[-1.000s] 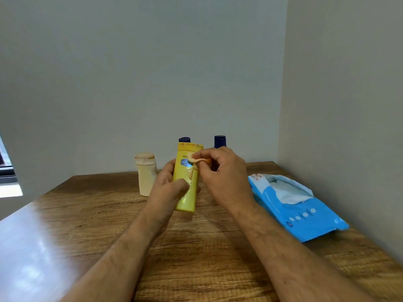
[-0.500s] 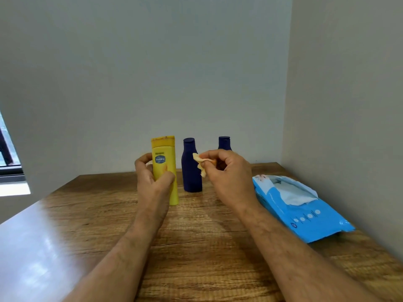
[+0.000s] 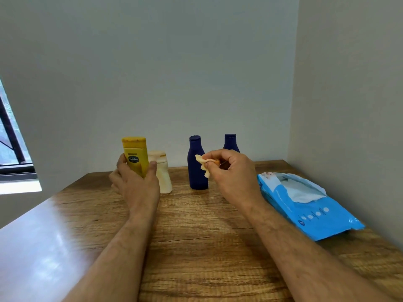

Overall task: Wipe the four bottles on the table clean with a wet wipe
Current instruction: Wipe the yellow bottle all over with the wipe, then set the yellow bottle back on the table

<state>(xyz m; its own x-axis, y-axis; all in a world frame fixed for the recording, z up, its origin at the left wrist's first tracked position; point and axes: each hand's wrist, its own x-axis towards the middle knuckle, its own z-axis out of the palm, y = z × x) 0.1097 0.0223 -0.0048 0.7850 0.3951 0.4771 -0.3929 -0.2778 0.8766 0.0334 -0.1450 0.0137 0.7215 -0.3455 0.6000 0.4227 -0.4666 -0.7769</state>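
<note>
My left hand (image 3: 136,184) grips a yellow bottle (image 3: 135,154) upright at the left of the row, just in front of a cream bottle (image 3: 162,177) standing on the wooden table (image 3: 196,236). Right of these stand two dark blue bottles, one nearer (image 3: 196,165) and one farther back (image 3: 230,142), partly hidden by my right hand (image 3: 231,173). That hand pinches a crumpled, yellow-stained wet wipe (image 3: 204,163) in front of the nearer blue bottle.
A blue pack of wet wipes (image 3: 305,205) lies open at the right, near the side wall, with a white wipe sticking out. The back wall is close behind the bottles. A window edge (image 3: 13,149) shows at far left.
My left hand has carried the yellow bottle leftward, away from the wipe, to beside the cream bottle. My right hand has stayed near the blue bottles, holding the wipe.
</note>
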